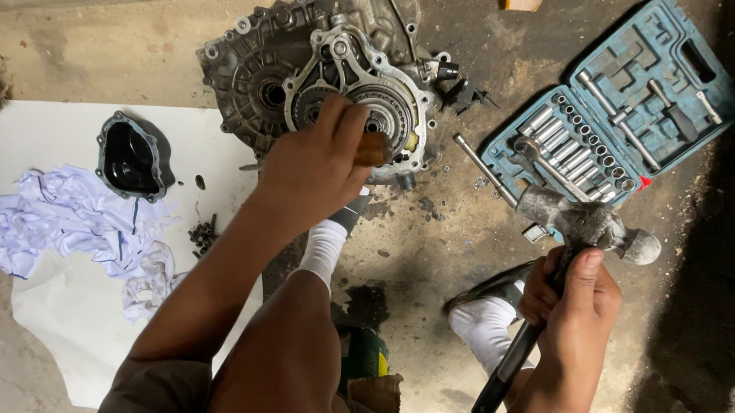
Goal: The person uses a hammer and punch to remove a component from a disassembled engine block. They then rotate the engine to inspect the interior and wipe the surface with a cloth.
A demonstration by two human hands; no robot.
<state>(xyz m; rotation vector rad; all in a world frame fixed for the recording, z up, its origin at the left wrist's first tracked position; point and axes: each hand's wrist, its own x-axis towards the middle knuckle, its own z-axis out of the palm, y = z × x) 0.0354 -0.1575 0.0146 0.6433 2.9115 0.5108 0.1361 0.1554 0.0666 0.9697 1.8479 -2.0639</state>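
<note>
in the head view we look down at a gearbox housing (326,72) lying open on the concrete floor (428,325), its gears and a bolted metal plate exposed. our left hand (314,163) is closed around a short wooden-handled tool (374,148), whose tip is pressed against the round bearing area (388,112) of the housing; the working end is hidden, so we cannot tell whether it is a chisel or a punch. our right hand (574,301) is wrapped tight on the black shaft of a hammer (589,226), the steel head held up near the socket set (620,104) and well apart from the tool handle. we judge the stripping well begun: a black cover (131,157) already lies off on the white paper sheet (59,130), beside a crumpled cloth (78,223) and a small heap of dark bolts (202,235), and a loose extension bar (484,168) rests on the floor. the plate on the housing looks still in place, so the inner parts remain to be freed.
</note>
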